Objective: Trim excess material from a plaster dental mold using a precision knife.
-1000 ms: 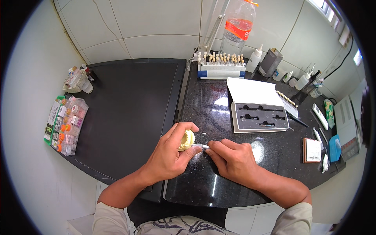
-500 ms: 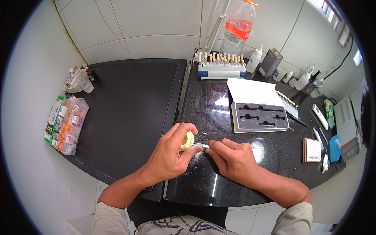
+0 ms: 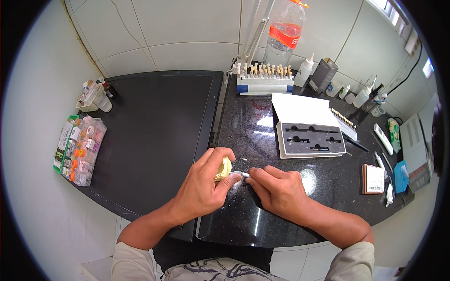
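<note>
A yellow dental plaster cast (image 3: 224, 169) is gripped in my left hand (image 3: 199, 189), between the thumb and the curled fingers. The fingers cover much of it. My right hand (image 3: 280, 191) pinches a slim, silvery-white hand tool (image 3: 244, 174), whose far part is hidden under the fingers. The tool's pale end reaches left to my left thumb, beside the cast; whether it touches the cast I cannot tell. Both hands are over the left part of the glossy black countertop (image 3: 234, 225), where white dust and small crumbs lie around them.
An open white case (image 3: 311, 140) with a dark foam insert lies beyond my right hand. Behind it stand a tooth shade guide (image 3: 266, 86) and a large bottle (image 3: 282, 40). A notepad (image 3: 373, 179) is at right. A matte black table (image 3: 154, 136) at left bears a bottle rack (image 3: 84, 150).
</note>
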`<action>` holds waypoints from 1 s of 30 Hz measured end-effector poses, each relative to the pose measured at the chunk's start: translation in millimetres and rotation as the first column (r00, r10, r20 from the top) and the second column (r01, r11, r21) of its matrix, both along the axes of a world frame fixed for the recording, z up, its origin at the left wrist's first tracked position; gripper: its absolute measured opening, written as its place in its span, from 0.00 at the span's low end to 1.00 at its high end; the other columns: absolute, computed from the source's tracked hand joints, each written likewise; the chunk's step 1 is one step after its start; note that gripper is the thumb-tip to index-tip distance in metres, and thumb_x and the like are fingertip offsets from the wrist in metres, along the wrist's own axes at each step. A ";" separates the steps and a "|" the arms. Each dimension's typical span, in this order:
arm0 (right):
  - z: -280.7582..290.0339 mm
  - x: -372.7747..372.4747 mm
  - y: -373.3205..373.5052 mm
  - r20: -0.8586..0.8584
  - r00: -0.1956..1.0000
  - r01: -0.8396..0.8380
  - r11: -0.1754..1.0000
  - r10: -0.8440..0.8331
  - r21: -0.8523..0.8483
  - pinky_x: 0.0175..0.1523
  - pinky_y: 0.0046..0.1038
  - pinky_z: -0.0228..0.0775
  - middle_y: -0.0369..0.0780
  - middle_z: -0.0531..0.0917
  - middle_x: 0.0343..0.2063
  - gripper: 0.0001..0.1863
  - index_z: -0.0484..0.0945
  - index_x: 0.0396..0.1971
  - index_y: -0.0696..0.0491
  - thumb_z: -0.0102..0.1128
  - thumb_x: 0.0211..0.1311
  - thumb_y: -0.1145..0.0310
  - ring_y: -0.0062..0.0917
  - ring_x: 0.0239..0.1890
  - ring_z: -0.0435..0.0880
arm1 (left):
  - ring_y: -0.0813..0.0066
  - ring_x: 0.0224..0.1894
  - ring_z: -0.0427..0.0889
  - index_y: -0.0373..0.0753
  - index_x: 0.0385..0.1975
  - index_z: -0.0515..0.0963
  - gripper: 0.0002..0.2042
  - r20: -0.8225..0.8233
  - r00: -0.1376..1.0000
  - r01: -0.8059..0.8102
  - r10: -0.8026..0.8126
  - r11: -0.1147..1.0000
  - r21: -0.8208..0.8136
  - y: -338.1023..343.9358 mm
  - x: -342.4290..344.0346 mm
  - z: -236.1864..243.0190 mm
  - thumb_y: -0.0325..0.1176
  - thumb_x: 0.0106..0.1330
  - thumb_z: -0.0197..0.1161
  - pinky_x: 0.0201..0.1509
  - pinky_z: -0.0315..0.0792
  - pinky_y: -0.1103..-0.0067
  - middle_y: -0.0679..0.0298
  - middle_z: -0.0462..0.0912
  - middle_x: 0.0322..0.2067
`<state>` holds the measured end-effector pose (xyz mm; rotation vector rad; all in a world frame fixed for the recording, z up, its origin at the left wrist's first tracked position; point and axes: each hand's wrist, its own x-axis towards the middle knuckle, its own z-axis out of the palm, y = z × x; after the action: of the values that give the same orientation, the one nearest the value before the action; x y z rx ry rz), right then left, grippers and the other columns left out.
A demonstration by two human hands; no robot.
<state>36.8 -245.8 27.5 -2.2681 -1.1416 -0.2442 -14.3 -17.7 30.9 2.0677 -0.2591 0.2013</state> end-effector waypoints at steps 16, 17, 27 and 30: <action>0.9 -0.4 0.7 -0.006 1.000 0.029 0.999 -0.030 -0.027 0.22 0.37 0.73 0.40 0.81 0.23 0.08 0.86 0.44 0.54 0.72 0.69 0.70 0.35 0.19 0.83 | 0.72 0.36 0.81 0.35 0.51 0.75 0.14 0.042 0.998 -0.054 0.054 0.998 -0.013 -4.2 2.4 -0.9 0.25 0.70 0.71 0.39 0.74 0.73 0.57 0.80 0.40; 0.2 -0.4 1.1 0.001 1.000 0.029 0.999 -0.029 -0.025 0.22 0.37 0.73 0.40 0.81 0.23 0.08 0.86 0.44 0.54 0.72 0.69 0.70 0.35 0.19 0.83 | 0.72 0.36 0.81 0.35 0.51 0.75 0.14 0.049 0.997 -0.054 0.055 0.998 -0.013 -4.3 2.7 -1.2 0.25 0.70 0.71 0.39 0.74 0.73 0.57 0.80 0.40; -1.2 -0.2 3.3 0.026 0.997 0.069 0.998 -0.069 0.001 0.26 0.41 0.75 0.42 0.82 0.23 0.06 0.85 0.43 0.52 0.70 0.72 0.67 0.42 0.22 0.85 | 0.65 0.35 0.83 0.35 0.50 0.75 0.14 0.124 0.988 -0.088 0.088 0.996 -0.008 -7.7 8.3 -8.5 0.26 0.70 0.71 0.40 0.75 0.70 0.54 0.80 0.38; -1.1 0.8 3.9 0.029 0.997 0.072 0.997 -0.072 0.020 0.28 0.42 0.76 0.42 0.82 0.24 0.06 0.84 0.43 0.52 0.69 0.72 0.67 0.43 0.24 0.85 | 0.65 0.35 0.83 0.35 0.50 0.75 0.14 0.131 0.987 -0.098 0.097 0.995 -0.005 -8.9 10.5 -8.5 0.26 0.70 0.71 0.41 0.75 0.69 0.53 0.80 0.37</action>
<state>37.6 -241.9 26.5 -2.2985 -1.0690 -0.3166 -3.8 -26.6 22.4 2.0728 -0.2383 0.3983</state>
